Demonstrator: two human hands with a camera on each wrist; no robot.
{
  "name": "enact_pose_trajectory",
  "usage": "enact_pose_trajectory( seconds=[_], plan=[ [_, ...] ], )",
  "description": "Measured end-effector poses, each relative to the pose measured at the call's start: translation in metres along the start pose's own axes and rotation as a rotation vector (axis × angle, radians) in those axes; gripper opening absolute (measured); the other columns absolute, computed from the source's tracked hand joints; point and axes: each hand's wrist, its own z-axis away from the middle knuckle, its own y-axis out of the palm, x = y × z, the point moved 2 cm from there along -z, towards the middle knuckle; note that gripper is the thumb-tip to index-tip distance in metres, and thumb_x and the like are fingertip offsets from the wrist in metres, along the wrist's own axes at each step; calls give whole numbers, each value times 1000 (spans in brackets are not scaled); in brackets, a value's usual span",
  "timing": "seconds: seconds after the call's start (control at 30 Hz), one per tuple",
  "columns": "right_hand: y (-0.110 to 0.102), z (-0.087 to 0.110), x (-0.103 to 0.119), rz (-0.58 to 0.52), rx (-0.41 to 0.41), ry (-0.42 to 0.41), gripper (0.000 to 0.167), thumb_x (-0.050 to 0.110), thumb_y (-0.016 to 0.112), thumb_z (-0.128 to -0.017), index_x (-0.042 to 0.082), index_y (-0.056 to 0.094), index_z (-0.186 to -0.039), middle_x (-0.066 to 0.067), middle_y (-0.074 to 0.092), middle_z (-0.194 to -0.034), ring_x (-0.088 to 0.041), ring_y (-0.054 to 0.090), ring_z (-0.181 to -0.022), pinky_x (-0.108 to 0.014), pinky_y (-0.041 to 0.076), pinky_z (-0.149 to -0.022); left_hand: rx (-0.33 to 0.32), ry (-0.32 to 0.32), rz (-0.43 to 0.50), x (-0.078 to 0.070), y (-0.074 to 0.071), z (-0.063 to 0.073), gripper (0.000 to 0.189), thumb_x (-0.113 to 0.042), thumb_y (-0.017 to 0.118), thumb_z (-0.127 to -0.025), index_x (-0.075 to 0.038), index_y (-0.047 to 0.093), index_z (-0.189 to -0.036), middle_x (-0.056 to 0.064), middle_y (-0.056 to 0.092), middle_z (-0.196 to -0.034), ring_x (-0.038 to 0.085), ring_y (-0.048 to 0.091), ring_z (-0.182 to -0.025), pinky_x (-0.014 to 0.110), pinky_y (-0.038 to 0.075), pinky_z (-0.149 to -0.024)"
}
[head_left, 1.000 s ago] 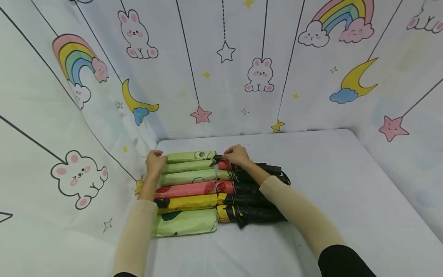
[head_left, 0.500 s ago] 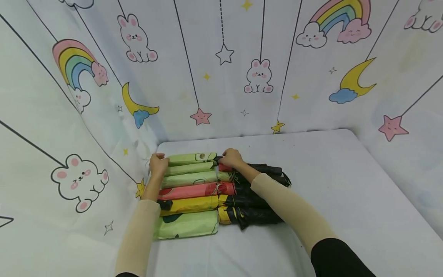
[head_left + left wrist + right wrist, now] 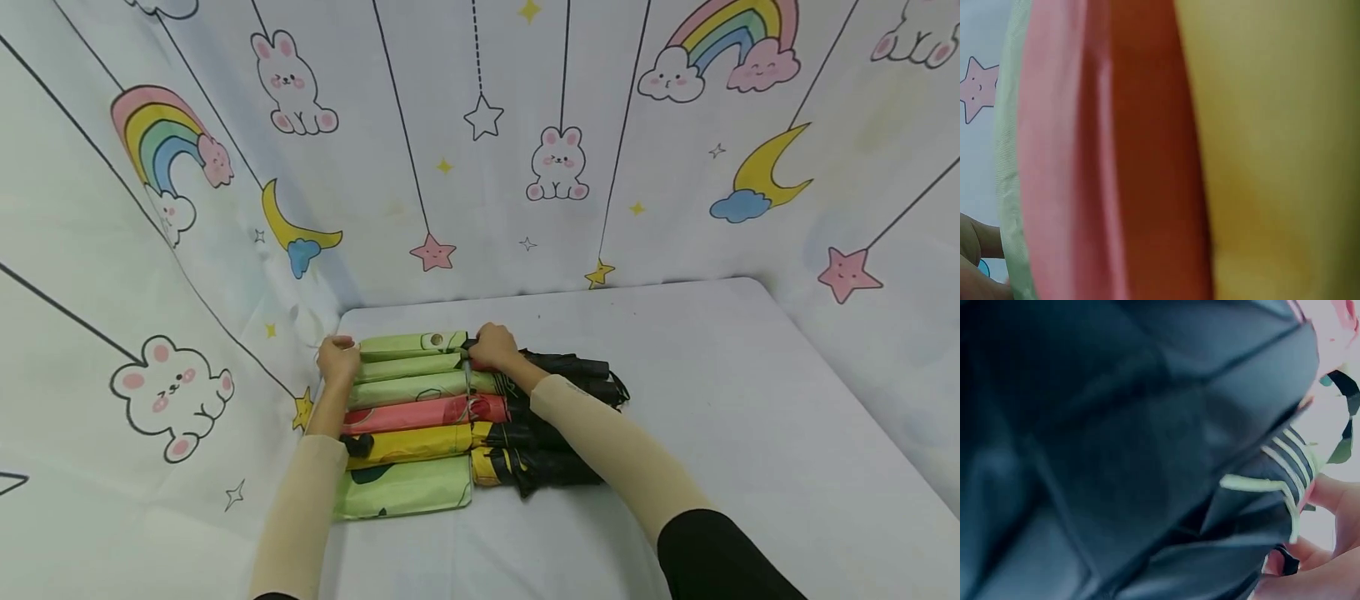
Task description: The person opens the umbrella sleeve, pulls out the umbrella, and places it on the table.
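Rolled or folded fabric bundles lie in two columns in the head view. My left hand point(image 3: 339, 360) grips the left end of the top green bundle point(image 3: 408, 342), which has a pale round print near its right end. In the left wrist view, its fingers point(image 3: 982, 244) lie at the edge of green cloth point(image 3: 1013, 181). My right hand point(image 3: 495, 346) has its fingers curled at the black end of that bundle. In the right wrist view, the thumb and fingers point(image 3: 1341, 506) close about a small black piece point(image 3: 1287, 561) beside dark cloth with pale green stripes point(image 3: 1288, 456).
Below lie more green bundles, a red bundle point(image 3: 420, 414), a yellow bundle point(image 3: 420, 444) and a wide green bundle point(image 3: 416, 487). Black bundles point(image 3: 540, 467) with coloured ends fill the right column. A white cloth point(image 3: 750, 400) covers the table; a printed curtain point(image 3: 510, 200) rises behind it.
My right hand has shifted slightly left and down, with its forearm following. The left hand has come closer against the top green bundle's end. The bundles stay in place.
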Motion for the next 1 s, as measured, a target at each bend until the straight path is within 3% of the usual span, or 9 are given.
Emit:
enact_pose_trajectory(
  seconds=[0.07, 0.17, 0.23, 0.3, 0.4, 0.47, 0.57, 0.8, 1.0],
  plan=[
    [1, -1, -1, 2, 2, 13, 31, 11, 65, -93, 16, 51, -66, 4, 31, -54, -11, 23, -51, -29, 26, -51, -7, -9, -1, 1, -1, -1, 36, -1, 50, -99, 1, 58, -134, 19, 61, -135, 39, 54, -123, 42, 48, -85],
    [0, 0, -1, 0, -9, 20, 24, 16, 69, -95, 11, 68, -72, 1, 52, -56, -14, 41, -52, -30, 40, -54, -16, -24, 13, 2, -1, -1, 34, -1, 53, -99, 1, 59, -132, 20, 61, -133, 40, 55, -123, 46, 48, -94],
    [-2, 1, -1, -10, -14, 14, 18, 21, 73, -95, 6, 79, -87, -5, 70, -72, -19, 59, -63, -34, 52, -63, -21, -38, 25, 3, 0, -1, 33, -1, 55, -99, 1, 59, -131, 20, 61, -131, 40, 56, -122, 47, 49, -97],
    [-5, 1, -2, -42, -20, 9, 25, 26, 78, -94, 3, 81, -103, -12, 77, -95, -26, 70, -83, -39, 60, -76, -31, -51, 34, 5, 0, -1, 32, 0, 55, -98, 1, 60, -130, 20, 62, -129, 39, 57, -121, 47, 49, -97],
    [-9, -1, -6, -108, -15, 8, 40, 29, 80, -94, 1, 76, -121, -17, 74, -120, -34, 70, -108, -45, 60, -90, -29, -74, 56, 7, 1, -2, 31, 1, 57, -98, 2, 60, -129, 19, 64, -128, 37, 58, -120, 45, 51, -97],
    [-11, -3, -10, -153, -12, 12, 45, 29, 80, -94, 1, 73, -128, -18, 71, -127, -36, 67, -115, -47, 59, -94, -24, -83, 69, 7, 2, -2, 32, 1, 60, -99, 2, 60, -131, 19, 65, -128, 37, 59, -121, 44, 52, -98],
    [-14, -5, -14, -214, -6, 16, 47, 30, 80, -95, 2, 70, -132, -18, 71, -127, -35, 67, -115, -47, 59, -94, -12, -96, 87, 8, 2, -2, 34, 1, 62, -99, 2, 59, -133, 19, 65, -129, 37, 59, -122, 44, 52, -99],
    [-16, -7, -10, -432, 5, -31, 51, 27, 81, -94, 2, 67, -136, -17, 74, -118, -27, 75, -95, -40, 62, -83, -38, -110, 84, 13, -2, -4, 33, -1, 58, -100, 2, 60, -133, 19, 66, -128, 35, 60, -119, 42, 53, -96],
    [-17, -9, -1, -602, 2, -53, 45, 25, 82, -93, 5, 70, -132, -17, 71, -124, -27, 74, -101, -40, 62, -86, -45, -115, 66, 17, -9, -6, 34, -1, 59, -99, 1, 62, -134, 18, 67, -126, 33, 61, -116, 38, 54, -89]
  ],
)
